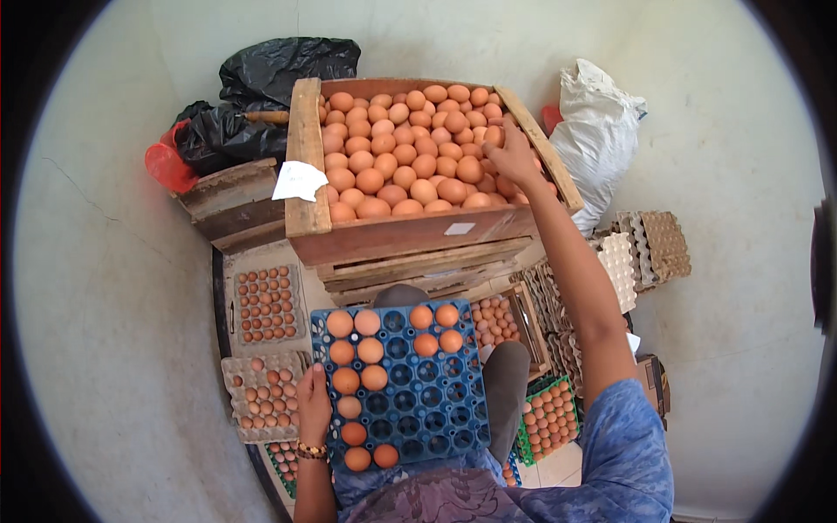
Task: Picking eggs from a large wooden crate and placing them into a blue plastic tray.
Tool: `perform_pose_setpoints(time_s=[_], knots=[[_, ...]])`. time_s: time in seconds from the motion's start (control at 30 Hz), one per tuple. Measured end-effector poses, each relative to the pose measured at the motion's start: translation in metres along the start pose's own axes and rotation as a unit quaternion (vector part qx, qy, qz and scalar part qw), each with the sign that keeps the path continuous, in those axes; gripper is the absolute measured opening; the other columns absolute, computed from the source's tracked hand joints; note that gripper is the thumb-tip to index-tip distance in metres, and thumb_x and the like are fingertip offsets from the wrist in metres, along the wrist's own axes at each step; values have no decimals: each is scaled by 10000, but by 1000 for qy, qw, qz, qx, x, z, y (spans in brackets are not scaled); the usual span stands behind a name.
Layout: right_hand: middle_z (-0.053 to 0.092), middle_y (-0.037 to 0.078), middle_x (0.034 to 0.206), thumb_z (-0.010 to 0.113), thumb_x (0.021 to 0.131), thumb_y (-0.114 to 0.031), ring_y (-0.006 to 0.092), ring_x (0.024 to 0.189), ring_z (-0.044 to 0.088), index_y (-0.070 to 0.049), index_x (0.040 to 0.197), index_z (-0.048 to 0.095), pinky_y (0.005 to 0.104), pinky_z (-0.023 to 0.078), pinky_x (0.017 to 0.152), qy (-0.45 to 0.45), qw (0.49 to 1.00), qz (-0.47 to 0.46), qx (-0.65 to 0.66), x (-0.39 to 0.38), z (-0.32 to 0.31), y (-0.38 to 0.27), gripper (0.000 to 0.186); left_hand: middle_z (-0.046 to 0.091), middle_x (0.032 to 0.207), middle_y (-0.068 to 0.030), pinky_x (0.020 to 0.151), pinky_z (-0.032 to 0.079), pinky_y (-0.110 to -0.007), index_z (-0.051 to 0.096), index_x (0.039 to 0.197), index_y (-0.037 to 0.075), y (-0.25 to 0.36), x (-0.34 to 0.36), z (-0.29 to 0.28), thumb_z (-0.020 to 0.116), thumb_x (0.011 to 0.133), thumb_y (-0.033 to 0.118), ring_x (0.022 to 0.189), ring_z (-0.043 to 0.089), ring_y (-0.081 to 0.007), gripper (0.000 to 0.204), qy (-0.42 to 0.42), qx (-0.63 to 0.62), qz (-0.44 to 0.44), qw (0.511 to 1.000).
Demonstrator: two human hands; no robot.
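The right hand (516, 155) pinches an egg (494, 136) between thumb and fingers — over the right side of the wooden crate (392, 237). The blue tray (432, 398) lies lower, to its left — nearer the left hand (314, 406), which holds its edge, fingers mostly hidden from me.

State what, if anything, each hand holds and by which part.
The left hand holds the blue square plastic egg tray by its left edge; the right hand pinches a brown oval egg by its side.

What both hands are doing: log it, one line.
left hand: holding blue tray; right hand: grasping egg at wooden crate; tray: partly filled
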State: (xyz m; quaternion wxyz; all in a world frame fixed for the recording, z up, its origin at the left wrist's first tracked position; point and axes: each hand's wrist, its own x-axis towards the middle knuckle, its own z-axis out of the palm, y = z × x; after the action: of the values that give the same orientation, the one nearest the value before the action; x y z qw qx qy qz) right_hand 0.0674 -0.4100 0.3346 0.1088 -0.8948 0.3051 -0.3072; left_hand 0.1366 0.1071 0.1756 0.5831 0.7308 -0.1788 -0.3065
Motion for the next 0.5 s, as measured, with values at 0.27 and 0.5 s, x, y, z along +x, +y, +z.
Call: perform_pose_setpoints(time_s=[0.27, 0.5], knots=[[620, 191, 1214, 763, 786, -112, 361, 1133, 601, -98, 1290, 598, 446, 500, 973, -98, 990, 65, -80, 49, 13, 1, 531, 315, 672, 51, 561, 254, -290, 411, 747, 37, 2, 1, -4, 440, 1082, 329, 637, 273, -70, 446, 4, -12, -7, 1000], [672, 195, 1101, 763, 788, -144, 382, 1043, 639, -106, 1239, 642, 448, 513, 943, -69, 989, 54, -121, 30, 13, 6, 469, 348, 687, 56, 568, 265, -276, 464, 781, 23, 0, -8, -5, 451, 1079, 319, 654, 290, -63, 420, 3, -18, -8, 1000]])
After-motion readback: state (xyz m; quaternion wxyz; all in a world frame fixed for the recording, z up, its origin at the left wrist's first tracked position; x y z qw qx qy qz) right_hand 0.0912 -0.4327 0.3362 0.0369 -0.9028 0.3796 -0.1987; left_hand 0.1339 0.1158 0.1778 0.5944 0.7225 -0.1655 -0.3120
